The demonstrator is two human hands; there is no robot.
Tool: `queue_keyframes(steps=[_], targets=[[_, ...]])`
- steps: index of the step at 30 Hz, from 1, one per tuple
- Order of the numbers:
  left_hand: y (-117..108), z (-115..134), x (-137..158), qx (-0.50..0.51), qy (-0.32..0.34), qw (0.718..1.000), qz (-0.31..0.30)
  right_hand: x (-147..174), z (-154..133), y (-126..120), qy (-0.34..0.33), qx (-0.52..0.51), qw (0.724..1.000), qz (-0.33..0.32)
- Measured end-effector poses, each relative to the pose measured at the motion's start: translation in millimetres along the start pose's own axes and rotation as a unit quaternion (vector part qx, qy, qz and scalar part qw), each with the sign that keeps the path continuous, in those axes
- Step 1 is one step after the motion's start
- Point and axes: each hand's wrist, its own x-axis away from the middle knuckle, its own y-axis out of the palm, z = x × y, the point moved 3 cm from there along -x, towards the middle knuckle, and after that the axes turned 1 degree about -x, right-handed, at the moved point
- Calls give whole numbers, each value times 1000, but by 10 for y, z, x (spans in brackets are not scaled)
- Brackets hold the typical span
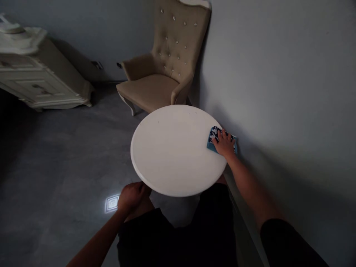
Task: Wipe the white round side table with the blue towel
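Observation:
My right hand (224, 144) lies flat with spread fingers on a folded cloth (213, 145), blue with a dark and white pattern. It presses the cloth against the right edge of a round white table (172, 152), and part of the cloth reaches past the rim. My left hand (132, 196) is closed by my left knee, just under the near-left rim. Its fingertips are hidden, so whether it grips the table edge or only rests on the knee cannot be made out. A few small dark marks show on the far part of the tabletop.
A tan tufted armchair (150, 91) stands right behind the table. Close along the right side runs a grey wall (292, 92). A cream cabinet (55, 81) is at the far left. A bright square light patch (111, 203) shows on the grey floor (69, 167).

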Motion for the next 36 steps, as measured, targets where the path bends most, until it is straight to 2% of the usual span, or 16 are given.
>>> queue_keyframes(steps=[5,12,15,19,21,24,27,29,31,33,36], targets=[[-27,-75,-21,30,-5,1000,5,-755,-283,-65,7,-4,1000,-5],[-76,-180,-10,84,4,996,36,-1508,-986,-153,-2,-24,1000,-9],[-35,-246,10,98,11,994,44,-1744,-1483,-180,-23,-41,999,3],[44,-366,17,101,16,994,50,-1874,-2476,-164,-88,-48,995,13],[54,-400,10,96,17,994,48,-1794,-3049,-133,-131,-58,990,11],[11,-382,-8,85,14,995,41,-1451,-3818,-82,-210,-78,975,13],[-75,-299,-34,74,2,997,33,-902,-4281,-20,-272,-92,958,17],[-124,-233,-55,59,-9,998,17,-480,-4381,31,-299,-96,949,16],[-146,-172,-74,35,-21,999,-7,-49,-4343,84,-330,-99,939,12],[-143,-118,-84,12,-33,999,-29,352,-4197,131,-355,-105,929,0],[-109,-35,-73,-12,-44,998,-41,802,-3826,176,-362,-108,926,-25]])
